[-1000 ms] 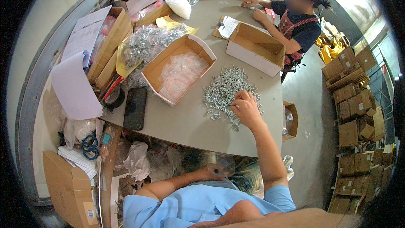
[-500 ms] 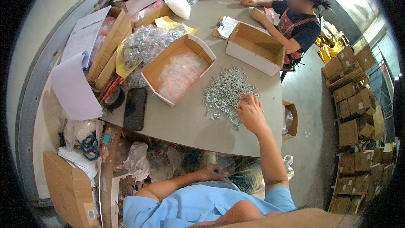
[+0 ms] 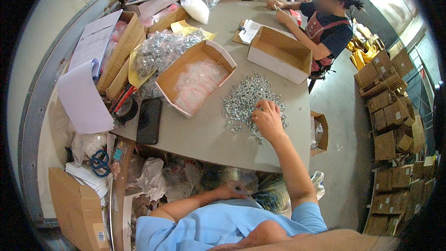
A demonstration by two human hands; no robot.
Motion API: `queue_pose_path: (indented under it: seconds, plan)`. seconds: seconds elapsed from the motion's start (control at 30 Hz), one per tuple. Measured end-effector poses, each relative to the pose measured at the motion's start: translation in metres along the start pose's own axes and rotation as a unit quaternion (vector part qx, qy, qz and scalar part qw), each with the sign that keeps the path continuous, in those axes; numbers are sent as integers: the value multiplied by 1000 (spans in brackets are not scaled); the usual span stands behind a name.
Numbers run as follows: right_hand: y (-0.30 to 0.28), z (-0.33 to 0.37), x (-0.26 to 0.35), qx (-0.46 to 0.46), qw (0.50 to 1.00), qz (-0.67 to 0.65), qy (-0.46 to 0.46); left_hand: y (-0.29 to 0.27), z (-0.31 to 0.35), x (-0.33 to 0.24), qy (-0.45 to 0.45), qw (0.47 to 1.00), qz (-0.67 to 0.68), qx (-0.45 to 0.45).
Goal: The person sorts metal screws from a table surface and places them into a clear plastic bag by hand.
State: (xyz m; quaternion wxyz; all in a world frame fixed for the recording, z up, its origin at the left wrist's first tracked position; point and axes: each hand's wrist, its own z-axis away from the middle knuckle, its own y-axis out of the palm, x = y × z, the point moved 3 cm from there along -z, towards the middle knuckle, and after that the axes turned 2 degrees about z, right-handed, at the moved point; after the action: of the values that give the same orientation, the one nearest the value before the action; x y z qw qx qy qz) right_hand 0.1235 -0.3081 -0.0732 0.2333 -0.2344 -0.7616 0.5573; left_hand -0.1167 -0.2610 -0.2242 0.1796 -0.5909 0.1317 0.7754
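Note:
On the tabletop lies a loose pile of small silvery screws [image 3: 248, 95]. My right hand [image 3: 268, 120] reaches over its near right part, fingers curled down among the screws; the fingertips are partly hidden. Low by my lap, below the table edge, my left hand [image 3: 235, 189] is closed around what looks like a clear plastic bag [image 3: 248, 180]; part of its fingers cannot be seen. Left of the pile stands an open carton [image 3: 162, 81] holding flat clear bags with red lines [image 3: 197, 83].
An open white-sided carton [image 3: 278, 66] stands beyond the pile, near a clipboard [image 3: 246, 32]. Across the table sits another person [image 3: 325, 32], hands together. A black phone [image 3: 149, 121], a heap of filled bags [image 3: 162, 53] and papers [image 3: 83, 97] occupy the left.
My right hand has shifted slightly left and farther into the screws. My left hand stays by my lap. The other person's hands have drawn together.

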Motion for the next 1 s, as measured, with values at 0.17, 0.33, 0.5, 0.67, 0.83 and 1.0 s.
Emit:
queue_pose_path:
  seconds: [0.17,0.33,0.5,0.67,0.83,1.0]
  plan:
    - [7,-6,6,17,999,30,-13,4,-6,23,7,1000,-28,-1]
    - [-13,14,-4,-19,998,-41,41,3,-4,16,7,1000,-18,7]
    - [-68,98,-114,-241,941,32,236,6,-4,13,-6,999,-38,12]
    - [-96,145,-124,-262,844,30,466,1,7,-7,-30,999,8,10]
    - [-22,101,-56,27,969,-97,224,7,-3,34,-54,997,-48,30]
    - [-4,78,22,171,979,-11,113,0,10,-2,-28,999,-9,17]
